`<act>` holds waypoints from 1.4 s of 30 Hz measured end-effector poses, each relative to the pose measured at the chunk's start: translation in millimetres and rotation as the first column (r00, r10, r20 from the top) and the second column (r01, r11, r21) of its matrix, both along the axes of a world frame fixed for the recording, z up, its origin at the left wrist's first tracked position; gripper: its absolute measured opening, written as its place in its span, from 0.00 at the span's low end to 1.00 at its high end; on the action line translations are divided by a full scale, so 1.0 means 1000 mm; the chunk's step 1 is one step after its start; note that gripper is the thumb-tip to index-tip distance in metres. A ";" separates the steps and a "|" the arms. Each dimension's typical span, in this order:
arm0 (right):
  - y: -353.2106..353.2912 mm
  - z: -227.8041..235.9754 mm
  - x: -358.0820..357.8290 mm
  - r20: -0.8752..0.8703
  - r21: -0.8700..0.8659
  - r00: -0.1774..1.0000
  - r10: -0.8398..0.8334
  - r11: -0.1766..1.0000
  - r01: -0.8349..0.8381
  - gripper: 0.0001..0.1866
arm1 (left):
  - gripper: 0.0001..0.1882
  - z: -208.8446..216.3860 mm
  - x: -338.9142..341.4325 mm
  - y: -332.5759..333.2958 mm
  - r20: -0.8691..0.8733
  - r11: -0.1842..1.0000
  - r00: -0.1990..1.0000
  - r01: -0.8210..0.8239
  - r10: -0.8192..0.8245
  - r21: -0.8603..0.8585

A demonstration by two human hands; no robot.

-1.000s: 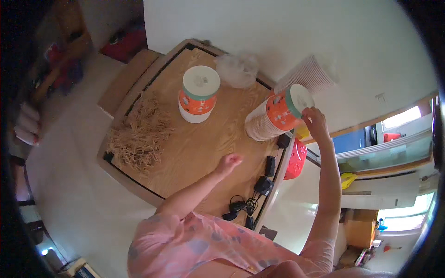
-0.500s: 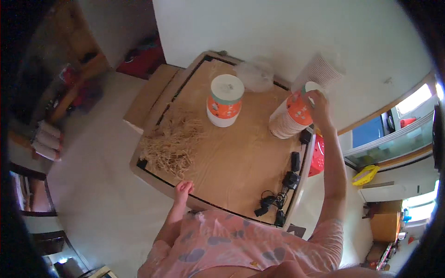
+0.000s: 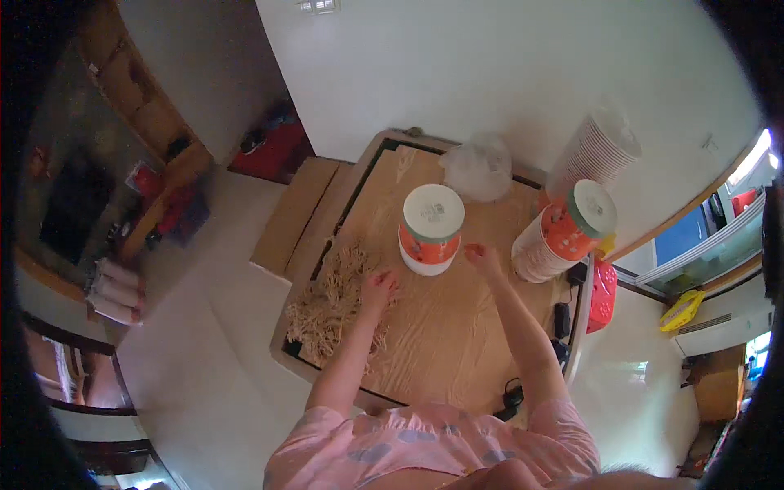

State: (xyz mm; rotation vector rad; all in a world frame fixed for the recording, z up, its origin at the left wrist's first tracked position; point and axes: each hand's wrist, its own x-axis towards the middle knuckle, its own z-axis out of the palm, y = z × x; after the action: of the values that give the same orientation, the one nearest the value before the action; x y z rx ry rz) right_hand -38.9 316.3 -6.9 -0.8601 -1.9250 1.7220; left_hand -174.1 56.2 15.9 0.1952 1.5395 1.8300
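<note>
Your right hand [image 3: 483,261] has left right-hand cup stack [image 3: 565,235], which stands untouched — hand now partly open, looks empty, just beside centre cups [image 3: 434,214] on table [image 3: 441,335]. Left hand [image 3: 380,291] half-curled over straw heap [image 3: 325,314] — cannot tell if gripping strands.

Hands: two — left hand [image 3: 380,291], right hand [image 3: 483,260]. Tub stacks: three — centre stack [image 3: 430,250], right stack [image 3: 542,248], rear stack [image 3: 600,151]; each too nested to count within. Clear bag [image 3: 480,170]: one. Fibre heap [image 3: 331,312]: one. Table [image 3: 445,347]: one. Carton [image 3: 302,212]: one. Yellow bag [image 3: 682,310]: one. Black adapters [image 3: 562,320]: at least three, partly hidden.
</note>
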 end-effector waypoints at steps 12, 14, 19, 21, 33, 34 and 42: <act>0.029 -0.071 -0.040 0.037 -0.331 0.998 -0.041 0.942 0.051 0.09 | 0.06 -0.076 -0.086 0.086 -0.111 0.971 0.983 -0.165 0.147 -0.172; 0.029 -0.047 -0.034 0.163 -0.236 0.986 -0.029 0.969 0.068 0.09 | 0.06 -0.071 -0.083 0.098 -0.094 0.974 0.991 -0.116 0.099 -0.197; 0.026 -0.013 -0.034 0.075 -0.465 0.964 -0.255 0.846 0.260 0.09 | 0.06 -0.031 -0.067 0.108 -0.034 0.960 0.996 -0.093 0.087 -0.263; 0.032 -0.021 -0.030 0.043 -0.468 0.985 -0.169 0.867 0.169 0.09 | 0.07 -0.024 -0.066 0.104 -0.218 0.967 0.974 -0.104 0.053 -0.233; -0.003 0.090 -0.009 -0.115 -0.380 0.981 -0.155 0.919 0.101 0.11 | 0.08 0.090 -0.043 0.077 -0.292 0.981 0.951 -0.145 0.102 -0.131; -0.011 0.103 -0.006 -0.202 -0.365 0.967 -0.153 0.928 0.070 0.11 | 0.08 0.087 -0.044 0.071 -0.292 0.979 0.950 -0.153 0.109 -0.131; -0.103 0.133 0.087 -0.236 -0.405 0.972 0.006 0.908 -0.104 0.13 | 0.11 0.017 -0.010 -0.022 -0.317 0.986 0.941 0.149 -0.118 0.076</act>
State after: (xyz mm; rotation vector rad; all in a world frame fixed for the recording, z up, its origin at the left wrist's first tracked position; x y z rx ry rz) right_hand 48.3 213.3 126.3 -0.7069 -1.4671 2.2059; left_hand -184.2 34.2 32.8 0.6485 1.6007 1.8316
